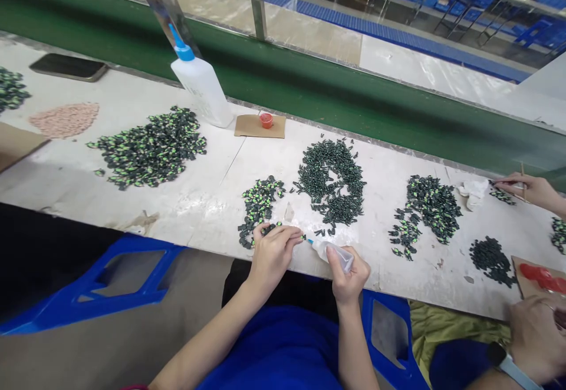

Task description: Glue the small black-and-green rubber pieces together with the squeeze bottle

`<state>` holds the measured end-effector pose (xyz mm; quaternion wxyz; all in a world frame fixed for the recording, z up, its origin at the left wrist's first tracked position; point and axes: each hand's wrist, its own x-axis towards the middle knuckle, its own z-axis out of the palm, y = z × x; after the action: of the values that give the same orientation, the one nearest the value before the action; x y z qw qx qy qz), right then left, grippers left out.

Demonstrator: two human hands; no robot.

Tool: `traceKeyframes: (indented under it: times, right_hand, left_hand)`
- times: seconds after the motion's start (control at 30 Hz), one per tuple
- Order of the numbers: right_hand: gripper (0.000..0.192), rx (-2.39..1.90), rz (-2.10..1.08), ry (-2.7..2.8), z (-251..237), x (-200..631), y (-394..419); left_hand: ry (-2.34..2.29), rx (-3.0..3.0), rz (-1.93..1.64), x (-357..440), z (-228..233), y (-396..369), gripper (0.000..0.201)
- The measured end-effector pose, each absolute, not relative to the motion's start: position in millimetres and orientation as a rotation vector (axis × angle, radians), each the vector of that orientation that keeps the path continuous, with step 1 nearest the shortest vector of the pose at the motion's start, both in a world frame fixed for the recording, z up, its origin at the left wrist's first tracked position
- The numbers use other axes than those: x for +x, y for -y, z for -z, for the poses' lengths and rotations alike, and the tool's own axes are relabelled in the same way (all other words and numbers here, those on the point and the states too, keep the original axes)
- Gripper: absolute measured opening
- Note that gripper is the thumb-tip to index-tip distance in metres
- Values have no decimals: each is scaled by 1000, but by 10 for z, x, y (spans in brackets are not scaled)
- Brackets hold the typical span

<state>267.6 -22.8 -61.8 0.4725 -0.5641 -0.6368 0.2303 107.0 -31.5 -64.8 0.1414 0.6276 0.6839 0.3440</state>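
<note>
My left hand [275, 252] pinches a small dark part with a green mark [303, 237] at its fingertips, just above the table's front edge. In my right hand [349, 275] is a small translucent squeeze bottle [333, 253]. Its blue tip points left, close to the held part; whether they touch I cannot tell. Beside and behind my left hand lies a heap of black and green parts [259, 198]. Behind the bottle, a larger pile of small dark green pieces [331, 180] spreads over the white table [221, 201].
A large white bottle with blue nozzle [201, 86] stands at the back, beside a red cup [266, 120] on cardboard [247, 125]. Further left are a big part heap [152, 148], pink pieces [66, 120] and a phone [68, 67]. A co-worker's hands [537, 192] work at right.
</note>
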Motion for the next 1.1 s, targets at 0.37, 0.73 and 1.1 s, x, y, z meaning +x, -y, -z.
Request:
traceKeyframes:
  times: [0.37, 0.73, 1.1]
  right_hand:
    - [39, -1394, -660, 1482, 590, 2666, 203]
    - [29, -1335, -657, 908, 723, 2694, 161]
    - [64, -1578, -534, 875, 584, 2972, -54]
  left_hand:
    - [-1983, 1777, -1000, 1079, 661, 314, 12]
    - [-1956, 1799, -984, 1068, 669, 314, 9]
    - [-1803, 1851, -809, 720, 398, 33, 9]
